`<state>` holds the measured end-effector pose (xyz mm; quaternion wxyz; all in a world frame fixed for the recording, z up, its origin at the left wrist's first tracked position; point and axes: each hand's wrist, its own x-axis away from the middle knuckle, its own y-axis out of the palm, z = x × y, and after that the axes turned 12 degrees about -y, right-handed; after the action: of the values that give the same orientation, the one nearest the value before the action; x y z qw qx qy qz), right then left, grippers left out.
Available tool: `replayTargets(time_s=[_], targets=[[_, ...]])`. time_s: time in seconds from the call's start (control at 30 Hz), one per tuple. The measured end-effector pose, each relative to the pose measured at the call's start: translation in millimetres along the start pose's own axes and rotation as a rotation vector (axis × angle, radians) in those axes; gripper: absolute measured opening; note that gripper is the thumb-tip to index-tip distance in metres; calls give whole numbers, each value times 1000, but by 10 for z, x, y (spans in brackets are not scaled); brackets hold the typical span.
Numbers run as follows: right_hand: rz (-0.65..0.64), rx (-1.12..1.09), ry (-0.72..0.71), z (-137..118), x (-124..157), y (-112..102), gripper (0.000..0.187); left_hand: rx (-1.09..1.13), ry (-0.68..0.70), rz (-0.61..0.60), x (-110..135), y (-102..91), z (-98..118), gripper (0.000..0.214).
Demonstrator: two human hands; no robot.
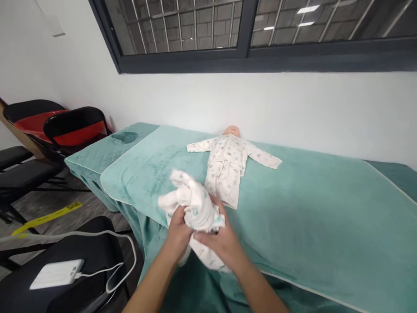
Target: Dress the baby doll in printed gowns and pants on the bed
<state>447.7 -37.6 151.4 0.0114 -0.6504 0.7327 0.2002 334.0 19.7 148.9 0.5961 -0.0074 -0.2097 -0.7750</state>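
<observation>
Bunched between both hands is a white cloth (198, 204) with small green marks, perhaps a baby garment; its folds hide its shape, and part of it hangs below the hands. My left hand (177, 232) is closed on the cloth's left side. On the right side my right hand (221, 237) grips it, thumb across the front. Just beyond lies a baby doll (231, 130) on its back, dressed in a white patterned top (230, 152) with sleeves spread wide and matching trousers (223, 180). Neither hand visibly touches the doll.
A green-covered massage bed (309, 208) runs along the white wall below a barred window (182, 26). Folding chairs (76, 126) stand at the left. On the nearer black chair (97, 243) lies a white power bank (57, 274) with a cable.
</observation>
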Motion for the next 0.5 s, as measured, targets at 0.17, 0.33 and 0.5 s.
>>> replayTargets(time_s=[0.17,0.33,0.5], targets=[[84,-10,-66,17,-484,-31,69,-192,333,32,-246,162,148,34],[181,-43,-64,-90,-752,-6,60,-551,620,122,-319,117,240,40],[263,-70,-84,-280,-939,-109,53,-646,804,386,-363,-149,264,64]])
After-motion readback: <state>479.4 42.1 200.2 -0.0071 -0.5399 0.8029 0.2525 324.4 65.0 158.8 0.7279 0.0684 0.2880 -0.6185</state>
